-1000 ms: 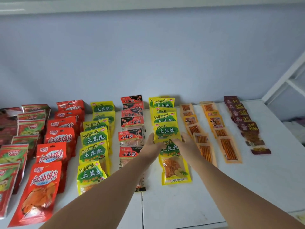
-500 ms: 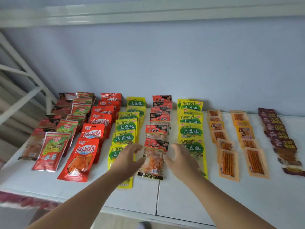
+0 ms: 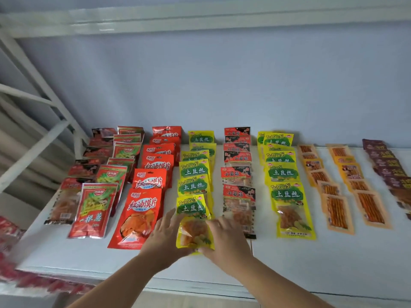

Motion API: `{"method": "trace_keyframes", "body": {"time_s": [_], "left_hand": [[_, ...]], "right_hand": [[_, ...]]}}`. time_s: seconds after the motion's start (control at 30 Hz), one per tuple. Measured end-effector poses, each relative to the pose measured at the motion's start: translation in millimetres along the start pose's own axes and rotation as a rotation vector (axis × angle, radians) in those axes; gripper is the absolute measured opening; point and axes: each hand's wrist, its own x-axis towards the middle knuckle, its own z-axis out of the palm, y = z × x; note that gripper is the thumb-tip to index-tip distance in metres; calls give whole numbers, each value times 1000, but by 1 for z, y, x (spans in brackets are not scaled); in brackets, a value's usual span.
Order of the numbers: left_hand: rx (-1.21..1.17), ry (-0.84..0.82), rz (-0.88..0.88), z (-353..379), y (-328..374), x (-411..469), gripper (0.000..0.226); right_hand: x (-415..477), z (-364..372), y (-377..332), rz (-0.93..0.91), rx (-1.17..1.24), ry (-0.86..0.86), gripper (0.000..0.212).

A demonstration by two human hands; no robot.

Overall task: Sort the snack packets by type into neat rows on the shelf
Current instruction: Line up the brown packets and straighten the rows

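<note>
Snack packets lie in rows by type on the white shelf (image 3: 289, 267). At the front of the left yellow row lies a yellow-green packet (image 3: 193, 227). My left hand (image 3: 165, 238) holds its left edge and my right hand (image 3: 224, 238) holds its right edge, fingers curled over the sides. To the left runs a row of red-orange packets (image 3: 142, 214), then red-green ones (image 3: 94, 210). On the right lie a red-black row (image 3: 239, 196), a second yellow row (image 3: 289, 203), two rows of orange stick packets (image 3: 337, 212) and a brown row (image 3: 391, 172).
A white slanted frame (image 3: 44, 103) rises at the left end of the shelf. Red packets (image 3: 13, 258) show blurred below the shelf's left front corner. An upper shelf board (image 3: 200, 16) runs overhead. A seam (image 3: 252, 247) splits the shelf surface.
Both hands moved left, from the second yellow row past the red-black row to the left yellow row, and closed on its front packet. The view swung left.
</note>
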Motion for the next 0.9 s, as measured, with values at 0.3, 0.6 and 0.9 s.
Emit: {"method": "trace_keyframes", "body": {"time_s": [0.3,0.6,0.9], "left_hand": [[-23,-36,115,-4,-18,41,104],[-61,-69,156,-12,-19,92,107],[-111,-8,170,-23,-18,92,104]], "right_hand": [[32,11,-36,274,-128,74,79],[70,3,-26,362,-132,107,83],[73,-12,-32,376,-130,208,78]]}}
